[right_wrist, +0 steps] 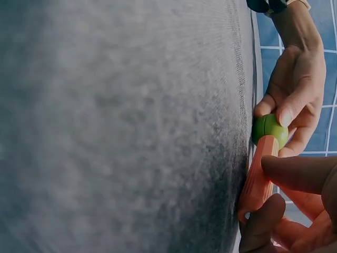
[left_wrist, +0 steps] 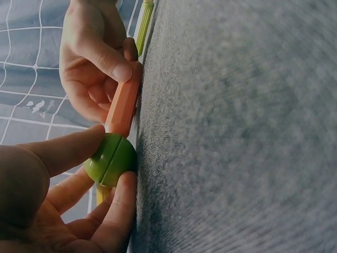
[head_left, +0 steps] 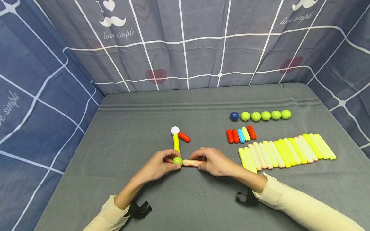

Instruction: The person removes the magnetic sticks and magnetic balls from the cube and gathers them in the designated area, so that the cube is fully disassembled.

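Note:
My left hand (head_left: 158, 165) pinches a green ball (head_left: 177, 160) between thumb and fingers, low over the grey cloth. A yellow stick (head_left: 176, 142) runs from this ball up to a white ball (head_left: 174, 130), which also meets a short red stick (head_left: 184, 137). With its thumb and fingers, my right hand (head_left: 215, 161) grips a pale orange ribbed stick (head_left: 193, 163). One end of that stick touches the green ball (left_wrist: 110, 159) in the left wrist view. In the right wrist view, a hole shows at the other end of the orange stick (right_wrist: 259, 176).
Right of the hands lies a long row of yellow and pale orange sticks (head_left: 284, 150). Behind it are several short red, blue and yellow sticks (head_left: 240, 135). A dark blue ball (head_left: 234, 116) and several green balls (head_left: 266, 115) line up farther back. Checked curtains (head_left: 199, 57) surround the table.

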The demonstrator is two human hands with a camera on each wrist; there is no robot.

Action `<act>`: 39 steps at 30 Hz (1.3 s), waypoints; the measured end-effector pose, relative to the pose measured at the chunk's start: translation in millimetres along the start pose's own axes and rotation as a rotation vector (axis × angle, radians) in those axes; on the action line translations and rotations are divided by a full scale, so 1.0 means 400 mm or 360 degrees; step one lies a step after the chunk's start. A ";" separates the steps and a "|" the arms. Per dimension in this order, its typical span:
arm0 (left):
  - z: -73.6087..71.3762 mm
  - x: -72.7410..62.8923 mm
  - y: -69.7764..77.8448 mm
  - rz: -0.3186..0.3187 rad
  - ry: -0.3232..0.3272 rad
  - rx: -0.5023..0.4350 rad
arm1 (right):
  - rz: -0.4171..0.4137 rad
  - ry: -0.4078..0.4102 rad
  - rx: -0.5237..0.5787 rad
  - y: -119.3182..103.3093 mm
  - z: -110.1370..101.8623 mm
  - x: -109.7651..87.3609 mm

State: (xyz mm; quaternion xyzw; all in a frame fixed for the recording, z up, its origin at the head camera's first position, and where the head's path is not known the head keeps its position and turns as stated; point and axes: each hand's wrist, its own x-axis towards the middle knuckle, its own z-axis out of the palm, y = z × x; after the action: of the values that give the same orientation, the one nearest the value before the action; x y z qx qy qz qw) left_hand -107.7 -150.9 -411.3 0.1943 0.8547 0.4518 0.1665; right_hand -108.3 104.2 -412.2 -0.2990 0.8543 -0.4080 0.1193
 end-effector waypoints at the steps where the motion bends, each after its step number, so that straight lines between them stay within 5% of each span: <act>1: 0.000 0.000 0.000 -0.0001 0.0000 -0.0002 | -0.0007 -0.0009 -0.0009 0.000 0.000 0.002; 24: 0.006 0.009 0.005 0.0023 -0.0007 0.0004 | -0.0056 -0.0257 -0.0070 -0.012 -0.024 -0.012; 39: -0.002 0.006 0.000 -0.0002 -0.0005 -0.0010 | 0.0078 -0.0164 0.0212 0.014 -0.090 -0.100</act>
State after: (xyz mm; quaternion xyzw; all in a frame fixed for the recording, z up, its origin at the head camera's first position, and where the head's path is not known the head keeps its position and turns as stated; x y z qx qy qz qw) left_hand -110.1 -150.4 -411.1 0.1939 0.8532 0.4539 0.1687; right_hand -94.9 153.9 -395.3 -0.2900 0.8251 -0.4449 0.1927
